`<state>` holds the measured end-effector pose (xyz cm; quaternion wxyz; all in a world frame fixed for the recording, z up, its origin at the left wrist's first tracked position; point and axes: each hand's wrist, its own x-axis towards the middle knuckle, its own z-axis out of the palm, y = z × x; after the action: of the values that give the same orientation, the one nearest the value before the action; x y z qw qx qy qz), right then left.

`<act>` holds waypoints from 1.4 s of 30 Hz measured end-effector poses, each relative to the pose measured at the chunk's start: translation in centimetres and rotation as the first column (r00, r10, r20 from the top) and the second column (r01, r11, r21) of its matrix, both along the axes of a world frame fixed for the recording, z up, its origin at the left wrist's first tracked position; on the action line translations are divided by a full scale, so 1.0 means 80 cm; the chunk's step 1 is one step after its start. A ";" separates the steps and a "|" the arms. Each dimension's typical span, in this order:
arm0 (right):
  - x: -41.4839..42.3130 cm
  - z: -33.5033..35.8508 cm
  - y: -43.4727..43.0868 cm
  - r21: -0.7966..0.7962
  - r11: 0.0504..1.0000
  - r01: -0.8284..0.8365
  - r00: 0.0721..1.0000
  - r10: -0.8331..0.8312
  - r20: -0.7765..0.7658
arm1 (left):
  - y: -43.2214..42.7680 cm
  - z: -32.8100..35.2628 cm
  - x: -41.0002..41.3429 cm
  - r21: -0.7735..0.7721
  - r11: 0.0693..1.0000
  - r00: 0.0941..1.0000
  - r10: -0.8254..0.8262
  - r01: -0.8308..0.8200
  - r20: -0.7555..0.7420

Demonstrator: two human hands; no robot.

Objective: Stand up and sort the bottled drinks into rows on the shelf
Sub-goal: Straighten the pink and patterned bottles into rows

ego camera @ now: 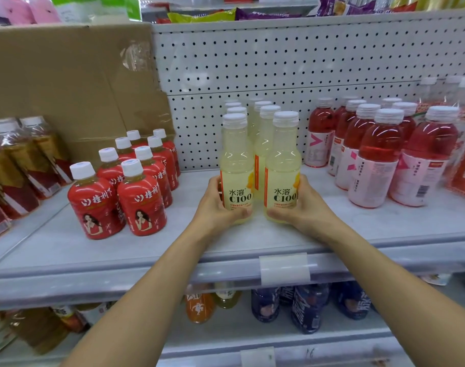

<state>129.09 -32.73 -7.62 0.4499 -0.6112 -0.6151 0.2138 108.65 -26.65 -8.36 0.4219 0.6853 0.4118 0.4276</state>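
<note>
Clasping left front bottle [236, 160] in left hand [217, 209] and right front bottle [283, 160] in right hand [306, 209], fingers curled round each base, probably squaring both rows before the pegboard [279, 62].

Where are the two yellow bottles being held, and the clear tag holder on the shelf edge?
left yellow bottle [236, 160]: head view, upper body.
right yellow bottle [283, 160]: head view, upper body.
clear tag holder [284, 268]: head view, its middle.
</note>
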 end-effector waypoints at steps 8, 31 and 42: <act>-0.005 0.005 -0.003 0.002 1.000 -0.011 1.000 0.011 -0.010 | -0.002 0.003 0.003 -0.006 0.998 0.998 -0.061 0.061 -0.019; 0.151 0.074 -0.096 0.371 0.928 0.031 0.979 -0.103 0.177 | -0.122 0.058 0.157 0.531 0.844 0.971 0.183 -0.073 -0.156; 0.318 0.157 -0.069 0.335 0.931 0.148 0.793 -0.314 0.522 | -0.064 0.126 0.377 0.399 0.902 0.975 0.209 -0.164 -0.074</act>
<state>154.50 -38.23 4.93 0.3504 -0.6489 -0.6642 -0.1227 138.82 -31.75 1.71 0.2095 0.7363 0.4055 0.4995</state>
